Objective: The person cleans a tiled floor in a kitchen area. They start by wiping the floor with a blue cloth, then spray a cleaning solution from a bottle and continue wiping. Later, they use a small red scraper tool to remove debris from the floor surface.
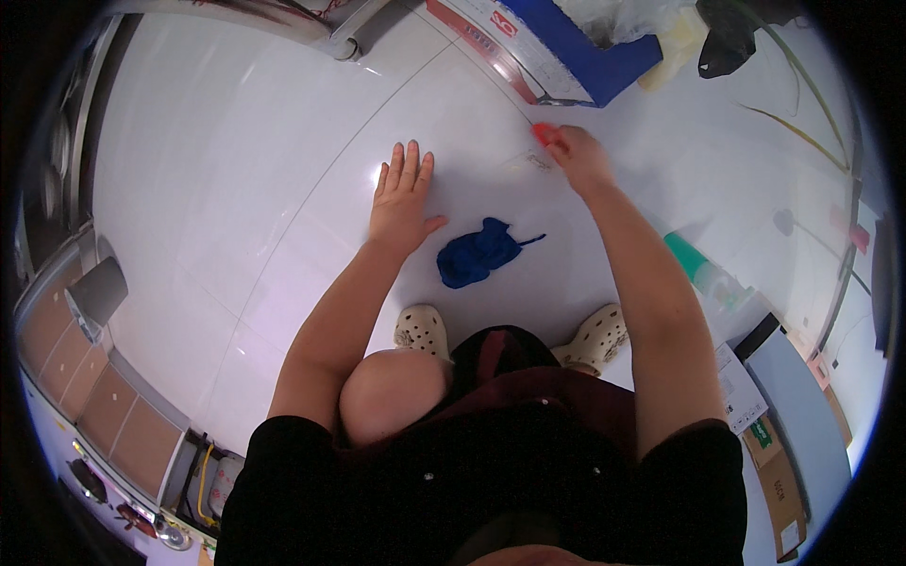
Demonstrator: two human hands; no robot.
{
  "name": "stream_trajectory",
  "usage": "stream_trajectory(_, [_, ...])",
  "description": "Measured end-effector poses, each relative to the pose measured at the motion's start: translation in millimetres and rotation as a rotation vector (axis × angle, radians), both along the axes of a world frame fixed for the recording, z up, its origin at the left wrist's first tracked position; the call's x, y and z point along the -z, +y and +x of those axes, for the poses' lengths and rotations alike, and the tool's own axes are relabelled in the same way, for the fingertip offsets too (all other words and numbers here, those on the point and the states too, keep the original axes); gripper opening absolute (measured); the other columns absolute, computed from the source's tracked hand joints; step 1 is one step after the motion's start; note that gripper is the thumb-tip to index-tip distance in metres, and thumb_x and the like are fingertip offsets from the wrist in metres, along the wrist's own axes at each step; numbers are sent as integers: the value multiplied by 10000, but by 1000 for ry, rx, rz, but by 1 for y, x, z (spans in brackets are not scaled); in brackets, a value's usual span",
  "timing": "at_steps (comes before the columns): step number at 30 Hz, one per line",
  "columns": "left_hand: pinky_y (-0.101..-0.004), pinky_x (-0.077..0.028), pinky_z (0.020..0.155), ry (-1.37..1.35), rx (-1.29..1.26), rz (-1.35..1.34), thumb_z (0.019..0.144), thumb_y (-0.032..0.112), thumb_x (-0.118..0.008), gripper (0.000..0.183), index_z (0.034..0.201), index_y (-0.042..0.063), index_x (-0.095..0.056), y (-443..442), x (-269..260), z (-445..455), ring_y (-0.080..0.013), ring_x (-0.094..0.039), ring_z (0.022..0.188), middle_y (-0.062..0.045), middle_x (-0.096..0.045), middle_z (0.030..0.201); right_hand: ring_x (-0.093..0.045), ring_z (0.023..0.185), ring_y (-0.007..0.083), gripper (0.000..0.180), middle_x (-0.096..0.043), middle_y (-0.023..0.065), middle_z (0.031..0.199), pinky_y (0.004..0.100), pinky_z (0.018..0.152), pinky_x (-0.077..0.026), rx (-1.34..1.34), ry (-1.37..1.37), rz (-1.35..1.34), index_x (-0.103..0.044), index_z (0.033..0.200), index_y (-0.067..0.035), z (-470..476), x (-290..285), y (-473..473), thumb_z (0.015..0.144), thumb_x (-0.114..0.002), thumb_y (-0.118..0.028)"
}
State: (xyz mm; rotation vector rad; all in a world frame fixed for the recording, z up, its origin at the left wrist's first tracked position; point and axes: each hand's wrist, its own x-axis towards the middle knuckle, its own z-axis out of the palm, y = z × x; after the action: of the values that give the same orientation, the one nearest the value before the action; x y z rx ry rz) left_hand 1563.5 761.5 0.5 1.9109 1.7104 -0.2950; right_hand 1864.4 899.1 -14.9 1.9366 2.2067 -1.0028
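Fingers apart, my left hand (403, 201) is held over the pale tiled floor (283, 163) and holds nothing. My right hand (570, 152) grips a small red object (545, 133), partly covered by the fingers, so its kind is unclear. Just below and left of that hand, a small patch of loose debris (539, 161) lies on the floor. A crumpled dark blue cloth (478, 253) with a thin strip sticking out lies between my forearms, in front of my cream clogs (422, 329).
A printed carton (517, 53) with a blue side stands beyond my right hand, plastic bags (616, 21) beside it. A green-and-clear bottle (701, 269) lies right of my forearm. A grey bin (99, 293) is at the far left. Cardboard boxes (775, 481) are at the lower right.
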Motion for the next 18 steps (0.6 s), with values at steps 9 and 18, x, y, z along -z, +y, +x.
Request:
stream_trajectory(9, [-464, -128, 1298, 61, 5, -57, 855, 513, -788, 1087, 1657, 100, -181, 5, -6, 5, -343, -39, 1610, -160, -66, 1737, -719, 913, 232, 306, -748, 110, 978, 380, 816, -558, 677, -6, -100, -698, 1056, -11, 89, 15, -102, 916, -765, -274])
stream_trajectory(18, [-476, -134, 1296, 43, -1, -40, 835, 489, -817, 1109, 1658, 105, -181, 4, -3, 8, -346, -43, 1609, -166, -67, 1736, -681, 972, 404, 293, -719, 213, 1021, 465, 851, -544, 494, 13, -103, -677, 1103, -34, -26, 20, -53, 908, -714, -250])
